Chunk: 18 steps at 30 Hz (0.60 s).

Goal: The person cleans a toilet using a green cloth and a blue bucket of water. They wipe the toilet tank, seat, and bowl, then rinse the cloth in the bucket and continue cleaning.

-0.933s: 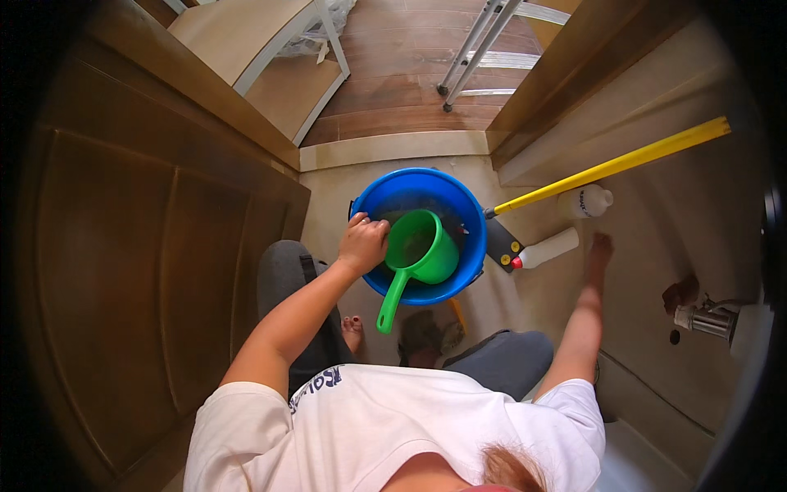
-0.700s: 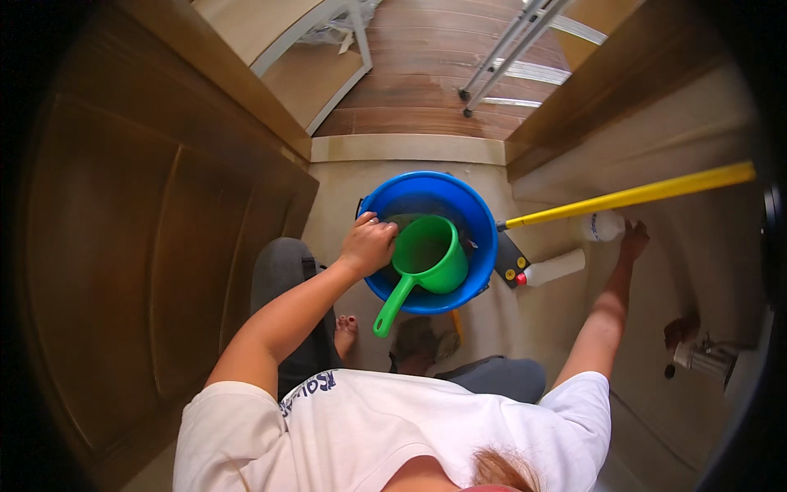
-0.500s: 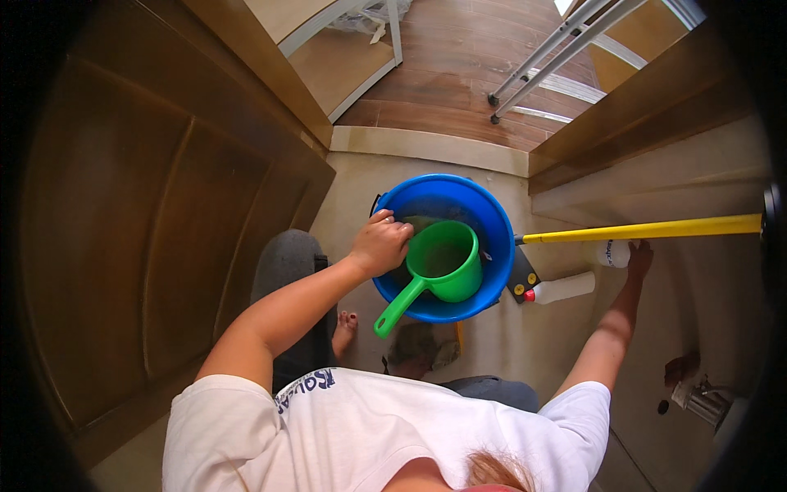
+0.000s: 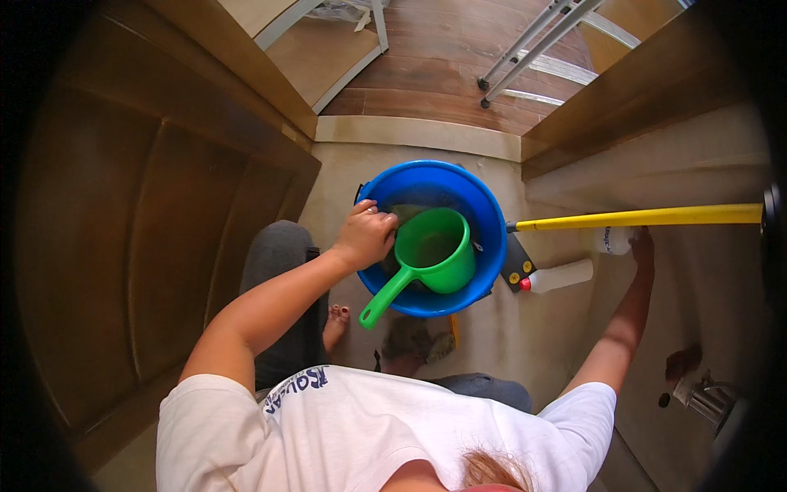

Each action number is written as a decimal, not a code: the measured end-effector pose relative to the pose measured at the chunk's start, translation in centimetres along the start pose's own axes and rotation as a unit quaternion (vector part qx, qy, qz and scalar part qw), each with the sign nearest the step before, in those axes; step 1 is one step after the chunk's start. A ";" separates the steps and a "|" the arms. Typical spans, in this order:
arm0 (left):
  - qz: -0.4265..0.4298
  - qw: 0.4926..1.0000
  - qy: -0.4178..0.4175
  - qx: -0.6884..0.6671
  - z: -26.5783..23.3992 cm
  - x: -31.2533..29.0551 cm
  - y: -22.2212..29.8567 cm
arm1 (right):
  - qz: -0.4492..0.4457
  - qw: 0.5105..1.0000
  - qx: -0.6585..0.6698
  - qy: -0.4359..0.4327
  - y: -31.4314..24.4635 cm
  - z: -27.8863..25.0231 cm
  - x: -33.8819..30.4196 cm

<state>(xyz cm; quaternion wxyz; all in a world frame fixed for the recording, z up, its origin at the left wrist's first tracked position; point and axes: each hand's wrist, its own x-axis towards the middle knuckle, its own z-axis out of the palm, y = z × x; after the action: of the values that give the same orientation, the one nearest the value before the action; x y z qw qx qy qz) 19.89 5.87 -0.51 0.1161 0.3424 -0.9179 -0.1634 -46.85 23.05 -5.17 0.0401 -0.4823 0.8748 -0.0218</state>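
A round blue bucket (image 4: 489,209) stands on the pale floor in front of me. Curled over its left rim are the fingers of my left hand (image 4: 366,236), closed on it. Inside the bucket a green dipper (image 4: 449,275) sits tilted, its handle sticking out over the near-left rim. Cloudy liquid seems to lie in the bucket. Far out to the right, my right hand (image 4: 643,248) is closed round one end of a white bottle (image 4: 616,240), just below a yellow pole; its fingers show only in part.
The yellow pole (image 4: 639,217) runs right from the bucket, beside a dark plate (image 4: 516,261) and a white bottle with a red cap (image 4: 559,276). A brown door (image 4: 197,197) stands left. Beyond the raised sill (image 4: 418,135) are ladder legs (image 4: 537,57). A metal fixture (image 4: 711,402) sits lower right.
The whole view has shifted slightly, so the bucket and floor things appear a little further left and up. My right hand and its bottle have moved slightly outward. Both holds look the same.
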 end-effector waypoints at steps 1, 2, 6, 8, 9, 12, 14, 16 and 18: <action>0.003 1.000 0.002 -0.005 0.1 0.4 0.2 | 0.007 0.999 0.021 0.044 1.0 -0.9 -0.1; 0.001 1.000 -0.007 -0.004 -0.1 0.4 0.2 | 0.087 0.996 0.002 -0.022 0.3 -1.3 -0.2; -0.017 0.999 -0.035 0.037 -1.1 -0.9 0.0 | 0.245 0.955 -0.043 -0.160 -7.0 -1.3 -0.3; 0.007 1.000 -0.002 0.001 -0.2 0.9 0.9 | 0.015 1.000 0.023 -0.006 -0.5 -3.7 -0.8; 0.010 1.000 0.004 -0.008 0.2 1.2 1.2 | 0.071 0.996 0.042 -0.025 0.6 -4.4 -0.6; -0.020 0.999 -0.028 0.029 -1.1 -0.5 0.7 | 0.256 0.948 -0.037 -0.184 -8.3 -3.6 0.7; -0.011 0.999 -0.023 0.025 -0.9 0.2 1.0 | 0.267 0.950 -0.050 -0.156 -6.9 -4.9 1.0; -0.002 1.000 -0.019 0.020 -0.6 0.5 1.1 | 0.228 0.964 -0.027 -0.136 -6.0 -4.9 0.5; -0.001 1.000 -0.019 0.022 -0.8 0.5 1.1 | 0.139 0.982 0.034 -0.121 -5.3 -3.8 -0.1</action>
<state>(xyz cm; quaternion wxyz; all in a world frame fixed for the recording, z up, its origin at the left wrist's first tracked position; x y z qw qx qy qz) 19.13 6.12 0.65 0.0905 0.3426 -0.9230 -0.1500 -42.62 20.31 -0.93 0.1643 -0.3533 0.9209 0.0128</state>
